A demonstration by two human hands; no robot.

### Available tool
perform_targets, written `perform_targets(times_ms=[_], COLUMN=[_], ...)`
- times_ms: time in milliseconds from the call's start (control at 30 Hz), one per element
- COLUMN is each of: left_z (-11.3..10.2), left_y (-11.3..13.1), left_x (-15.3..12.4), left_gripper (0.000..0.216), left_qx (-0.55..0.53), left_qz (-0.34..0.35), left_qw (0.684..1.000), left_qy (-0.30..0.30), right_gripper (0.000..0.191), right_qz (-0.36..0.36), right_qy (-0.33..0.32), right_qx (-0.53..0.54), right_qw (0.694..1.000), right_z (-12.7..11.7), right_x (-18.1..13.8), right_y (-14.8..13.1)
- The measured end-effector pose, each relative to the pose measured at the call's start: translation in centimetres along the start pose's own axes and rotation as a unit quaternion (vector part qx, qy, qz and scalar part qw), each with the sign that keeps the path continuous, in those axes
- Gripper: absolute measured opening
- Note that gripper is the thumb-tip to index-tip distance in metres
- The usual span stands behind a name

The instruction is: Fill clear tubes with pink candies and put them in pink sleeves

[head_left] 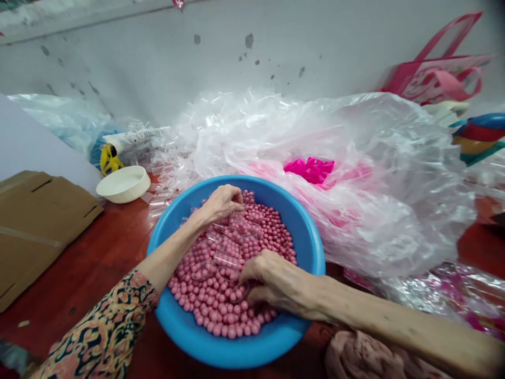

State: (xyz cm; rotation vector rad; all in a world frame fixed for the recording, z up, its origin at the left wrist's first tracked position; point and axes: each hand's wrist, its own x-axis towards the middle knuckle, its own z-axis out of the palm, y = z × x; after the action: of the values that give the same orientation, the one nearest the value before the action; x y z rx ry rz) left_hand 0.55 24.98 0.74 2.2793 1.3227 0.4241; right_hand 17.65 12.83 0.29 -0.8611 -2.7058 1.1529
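A blue basin [315,247] holds many round pink beads [224,318]. Several clear plastic tubes [228,259] lie on the beads in its middle, pink showing through their walls. My left hand [226,202] reaches over the far part of the basin. Its fingers curl down close to the tubes, and what they grip, if anything, is hidden. Lower right in the basin, my right hand [276,281] has its thumb and fingers bent around the end of a clear tube whose rounded edge shows faintly among the beads.
Behind the basin spreads a large clear plastic bag [394,210] with bright pink pieces [310,170] inside. More clear tubes [161,202] lie to its left, near a white bowl [123,184]. Cardboard [43,226] covers the left side; a brownish cloth [363,355] lies at the front right.
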Motion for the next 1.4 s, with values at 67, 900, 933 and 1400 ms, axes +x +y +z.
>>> perform_targets(times_ms=[67, 900, 933, 1400], left_z=[-0.2, -2.7, -2.7, -1.6], left_y=[-0.3, 3.9, 4.0, 2.8], left_x=[0.0, -7.6, -7.9, -9.0], left_gripper=[0.008, 0.008, 0.008, 0.01], left_qx=[-0.031, -0.273, -0.291, -0.323], left_qz=[-0.001, -0.068, -0.071, -0.114], left_qw=[0.999, 0.95, 0.943, 0.914], left_qy=[0.011, 0.137, 0.145, 0.217], right_gripper=[0.013, 0.005, 0.007, 0.013], right_qz=[0.015, 0.093, 0.098, 0.147], right_qy=[-0.009, 0.093, 0.094, 0.11], right_qx=[-0.042, 0.172, 0.196, 0.342], right_qw=[0.999, 0.976, 0.971, 0.922], right_z=[-0.4, 0.9, 0.8, 1.0], right_x=[-0.2, 0.5, 0.4, -0.9], right_y=[-0.5, -2.0, -1.9, -2.0])
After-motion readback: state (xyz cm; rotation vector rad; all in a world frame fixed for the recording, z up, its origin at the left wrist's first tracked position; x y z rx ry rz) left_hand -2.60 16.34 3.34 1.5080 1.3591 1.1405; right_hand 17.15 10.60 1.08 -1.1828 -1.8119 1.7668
